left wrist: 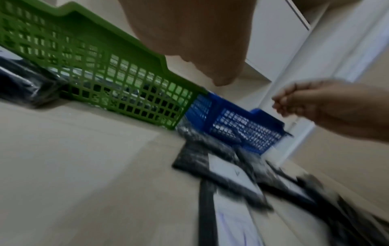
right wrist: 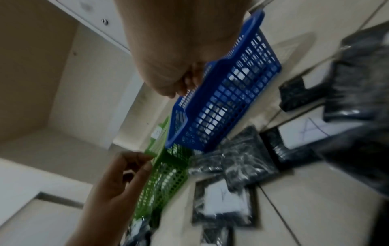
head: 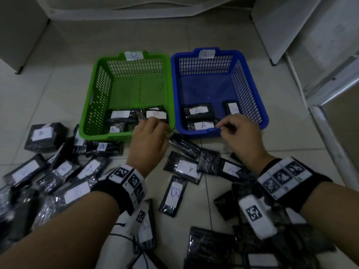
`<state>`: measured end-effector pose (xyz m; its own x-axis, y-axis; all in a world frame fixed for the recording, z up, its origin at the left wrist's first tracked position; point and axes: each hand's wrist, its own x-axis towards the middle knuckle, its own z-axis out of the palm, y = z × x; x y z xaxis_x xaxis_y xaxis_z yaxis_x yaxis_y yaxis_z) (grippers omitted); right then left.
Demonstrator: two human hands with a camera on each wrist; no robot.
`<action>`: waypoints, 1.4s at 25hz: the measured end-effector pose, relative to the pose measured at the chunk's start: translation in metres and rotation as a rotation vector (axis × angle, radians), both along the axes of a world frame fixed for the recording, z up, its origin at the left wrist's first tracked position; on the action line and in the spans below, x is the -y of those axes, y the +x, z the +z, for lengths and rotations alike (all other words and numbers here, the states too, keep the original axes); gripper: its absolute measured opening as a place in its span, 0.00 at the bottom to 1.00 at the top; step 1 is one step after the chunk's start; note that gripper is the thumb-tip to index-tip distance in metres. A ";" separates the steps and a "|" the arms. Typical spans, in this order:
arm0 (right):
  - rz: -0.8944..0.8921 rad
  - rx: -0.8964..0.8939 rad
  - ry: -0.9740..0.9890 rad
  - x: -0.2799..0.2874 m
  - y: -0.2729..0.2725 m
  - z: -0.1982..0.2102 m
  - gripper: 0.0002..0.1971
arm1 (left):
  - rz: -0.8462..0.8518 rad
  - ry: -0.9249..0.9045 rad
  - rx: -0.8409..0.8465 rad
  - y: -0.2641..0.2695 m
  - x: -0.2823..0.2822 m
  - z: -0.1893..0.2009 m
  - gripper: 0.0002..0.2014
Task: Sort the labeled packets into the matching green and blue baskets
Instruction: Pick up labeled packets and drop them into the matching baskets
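Observation:
The green basket [head: 93, 94], tagged B, and the blue basket [head: 252, 90], tagged A, stand side by side on the floor. Black packets with white labels lie in both: a B packet [head: 156, 114] in the green one, A packets [head: 198, 110] in the blue one. My left hand [head: 151, 123] hovers at the green basket's near right corner, fingers loosely curled and holding nothing. My right hand [head: 223, 126] hovers over the blue basket's near rim, also loosely curled and holding nothing. The wrist views show both hands [right wrist: 136, 163] [left wrist: 280, 103] without a packet.
Loose labeled packets cover the tiled floor in front of the baskets: an A packet [head: 183, 167], a B packet [head: 173, 195], and a big pile [head: 64, 171] at the left. White furniture [head: 310, 35] stands at the back and right.

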<state>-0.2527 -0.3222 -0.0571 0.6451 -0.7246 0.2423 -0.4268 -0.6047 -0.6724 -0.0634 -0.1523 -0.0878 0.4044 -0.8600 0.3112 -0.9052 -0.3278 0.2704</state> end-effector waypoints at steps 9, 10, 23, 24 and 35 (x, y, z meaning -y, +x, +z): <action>0.443 -0.669 -0.079 -0.033 -0.014 -0.052 0.34 | -0.312 0.554 -0.106 -0.040 -0.013 -0.041 0.27; 0.447 -0.681 -0.078 -0.034 -0.014 -0.051 0.34 | -0.303 0.556 -0.078 -0.042 -0.012 -0.039 0.28; -0.080 0.196 1.032 -0.049 0.026 0.017 0.10 | -0.191 0.244 -0.887 0.016 -0.045 0.019 0.14; -0.079 0.235 1.060 -0.049 0.031 0.020 0.09 | -0.163 0.201 -0.886 0.021 -0.046 0.023 0.16; -0.052 0.381 1.168 -0.053 0.064 0.016 0.07 | 0.057 -0.130 -1.365 0.060 -0.060 0.065 0.23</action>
